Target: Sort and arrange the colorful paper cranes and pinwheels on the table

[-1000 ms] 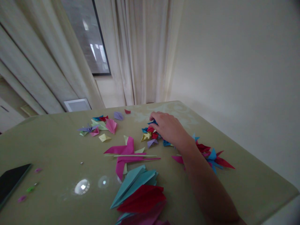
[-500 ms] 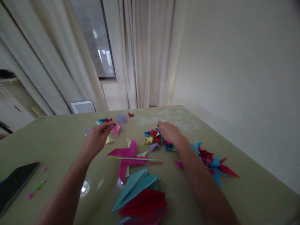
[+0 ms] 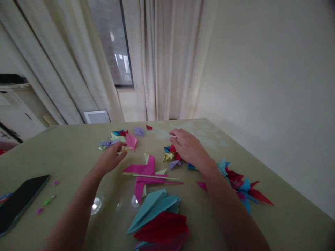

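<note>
My left hand [image 3: 112,158] is at the left back of the table, thumb and fingers apart. Beside its fingertips are a pink fan-like folded paper [image 3: 131,141] and a small pale yellow paper piece [image 3: 125,149]; whether it touches the yellow one I cannot tell. Palm down, my right hand [image 3: 190,145] hovers with parted fingers over a cluster of small origami pieces, among them a yellow one [image 3: 168,157] and a lilac one [image 3: 175,164]. The hand hides part of that cluster. Between my arms lies a magenta and pale green folded paper figure [image 3: 146,174].
Large blue paper planes [image 3: 154,207] and a red one [image 3: 162,226] lie in front. Blue and red origami [image 3: 242,186] sits beyond my right forearm. At left are a phone [image 3: 22,200] and small pink and green bits [image 3: 47,202]. A wall [image 3: 274,87] borders the right side.
My left hand has drawn back from the pink folded paper and its pinched fingers have parted. My right hand's fingers have spread above the small origami cluster. The view has shifted slightly.
</note>
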### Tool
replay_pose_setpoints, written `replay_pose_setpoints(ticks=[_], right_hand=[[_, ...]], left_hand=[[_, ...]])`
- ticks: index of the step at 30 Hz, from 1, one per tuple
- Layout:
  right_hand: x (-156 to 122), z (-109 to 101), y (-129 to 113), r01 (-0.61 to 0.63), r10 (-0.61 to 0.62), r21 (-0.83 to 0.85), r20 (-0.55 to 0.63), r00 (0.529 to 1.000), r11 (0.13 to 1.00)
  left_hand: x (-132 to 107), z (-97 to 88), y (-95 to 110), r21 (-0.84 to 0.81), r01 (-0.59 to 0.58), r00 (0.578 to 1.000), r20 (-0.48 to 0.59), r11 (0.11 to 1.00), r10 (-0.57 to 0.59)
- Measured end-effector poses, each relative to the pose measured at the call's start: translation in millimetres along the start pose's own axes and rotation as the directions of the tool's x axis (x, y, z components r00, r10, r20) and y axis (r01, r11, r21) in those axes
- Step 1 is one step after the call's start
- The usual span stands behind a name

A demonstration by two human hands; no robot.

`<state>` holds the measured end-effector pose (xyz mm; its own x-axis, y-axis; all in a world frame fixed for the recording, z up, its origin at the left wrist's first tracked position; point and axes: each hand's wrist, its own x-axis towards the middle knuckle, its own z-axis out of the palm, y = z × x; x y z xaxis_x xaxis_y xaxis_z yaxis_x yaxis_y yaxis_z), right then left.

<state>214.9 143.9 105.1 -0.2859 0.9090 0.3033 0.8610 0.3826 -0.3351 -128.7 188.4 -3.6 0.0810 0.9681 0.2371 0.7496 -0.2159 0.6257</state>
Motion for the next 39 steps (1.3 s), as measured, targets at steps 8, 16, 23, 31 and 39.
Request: replay_pose_setpoints(ticks=[8, 16, 23, 31, 39], right_hand=[[-2.4, 19.9, -31.6, 0.265, -0.264, 0.279, -0.042, 0.964, 0.923], [-2.1, 8.2, -20.9, 0.195, -0.197, 0.061, 0.032, 0.980, 0.979], [7.0, 4.9, 41.3, -0.146, 0.184, -0.229, 0.157, 0.970, 0.962], [18.3, 11.5, 28.4, -0.107, 0.111, -0.049, 0.072, 0.991, 0.993], [156.2, 121.7, -1.0, 0.112, -0.119, 0.044, 0.235, 0.965, 0.993]], left_hand=[[-28.6, 5.9, 112.4, -0.799, 0.040, 0.953, 0.211, 0.600, 0.218], [-29.6, 17.2, 118.0, -0.738, 0.044, 0.954, 0.230, 0.673, 0.190], [12.2, 13.0, 21.5, -0.023, 0.035, 0.988, -0.152, 0.999, -0.038], [11.8, 36.9, -41.6, 0.141, 0.371, 0.810, -0.533, 0.918, -0.245], [33.7, 44.7, -46.0, 0.194, 0.493, 0.789, -0.510, 0.848, -0.343]])
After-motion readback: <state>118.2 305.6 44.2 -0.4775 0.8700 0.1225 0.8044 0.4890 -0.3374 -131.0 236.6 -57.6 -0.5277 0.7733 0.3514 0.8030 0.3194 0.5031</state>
